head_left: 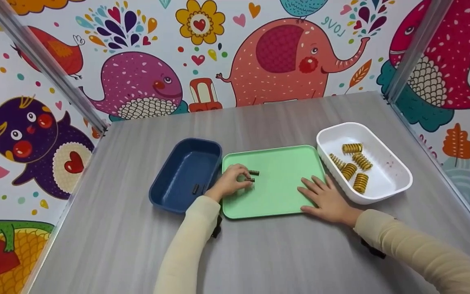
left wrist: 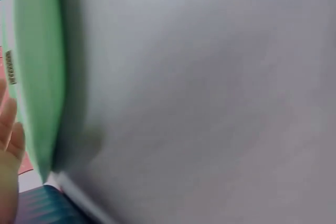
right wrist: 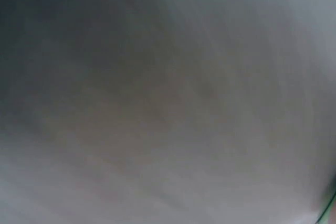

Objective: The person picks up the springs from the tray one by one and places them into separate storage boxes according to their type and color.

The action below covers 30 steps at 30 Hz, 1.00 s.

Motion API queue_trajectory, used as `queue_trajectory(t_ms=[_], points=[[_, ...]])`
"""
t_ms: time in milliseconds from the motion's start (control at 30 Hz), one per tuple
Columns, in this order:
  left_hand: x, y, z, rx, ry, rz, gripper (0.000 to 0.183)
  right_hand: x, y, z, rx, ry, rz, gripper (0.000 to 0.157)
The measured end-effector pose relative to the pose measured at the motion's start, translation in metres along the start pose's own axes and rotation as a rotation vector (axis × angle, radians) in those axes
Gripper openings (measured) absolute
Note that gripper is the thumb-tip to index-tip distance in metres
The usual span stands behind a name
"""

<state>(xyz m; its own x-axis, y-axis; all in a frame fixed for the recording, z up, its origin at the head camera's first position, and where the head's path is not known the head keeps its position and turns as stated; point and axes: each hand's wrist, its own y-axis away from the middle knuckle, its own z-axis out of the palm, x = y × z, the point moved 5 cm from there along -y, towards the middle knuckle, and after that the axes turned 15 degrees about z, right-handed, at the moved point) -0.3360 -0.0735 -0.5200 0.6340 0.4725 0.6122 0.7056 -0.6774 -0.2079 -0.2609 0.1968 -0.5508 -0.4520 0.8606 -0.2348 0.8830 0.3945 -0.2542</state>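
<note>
My left hand is over the left part of a green tray. Its thumb and index finger pinch a small dark coil spring close to the tray's surface. Just beyond the fingertips lies a second dark spring. In the left wrist view, the left hand's fingers show at the left edge, near a spring on the tray. My right hand rests on the tray's right edge with its fingers spread and holds nothing. The right wrist view is mostly blurred grey tabletop.
Left of the tray stands a dark blue bin with small dark springs in it, partly behind my left wrist. To the right is a white bin holding several larger yellow springs. Patterned panels border the grey table.
</note>
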Motion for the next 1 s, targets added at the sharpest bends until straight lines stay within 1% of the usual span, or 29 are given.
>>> queue_trajectory(t_ms=[167,333,467,533,633,733,933,1000], points=[[0.01,-0.005,-0.01,0.013,-0.056,0.036,0.016,0.001,0.001,0.001,-0.011,-0.003,0.017,0.061],[0.02,-0.008,-0.024,0.005,-0.151,0.101,0.016,0.001,0.0,0.001,-0.012,-0.008,0.019,0.061],[0.027,-0.007,-0.036,0.006,-0.18,0.149,0.015,0.0,0.0,0.0,-0.02,-0.022,0.016,0.061],[0.029,-0.005,-0.043,0.011,-0.184,0.153,0.014,0.0,0.001,0.0,-0.028,-0.026,0.019,0.061],[0.029,-0.001,-0.055,0.026,-0.196,0.146,0.014,0.001,0.0,0.0,-0.032,-0.016,0.024,0.061],[0.025,0.005,-0.067,0.049,-0.198,0.134,0.014,0.001,0.0,-0.001,-0.03,-0.008,0.03,0.061],[0.013,0.022,-0.088,0.127,-0.177,0.123,0.012,0.001,0.0,0.0,-0.035,-0.012,0.024,0.061],[0.01,0.027,-0.094,0.146,-0.173,0.107,0.012,0.001,0.0,0.0,-0.032,-0.019,0.023,0.061]])
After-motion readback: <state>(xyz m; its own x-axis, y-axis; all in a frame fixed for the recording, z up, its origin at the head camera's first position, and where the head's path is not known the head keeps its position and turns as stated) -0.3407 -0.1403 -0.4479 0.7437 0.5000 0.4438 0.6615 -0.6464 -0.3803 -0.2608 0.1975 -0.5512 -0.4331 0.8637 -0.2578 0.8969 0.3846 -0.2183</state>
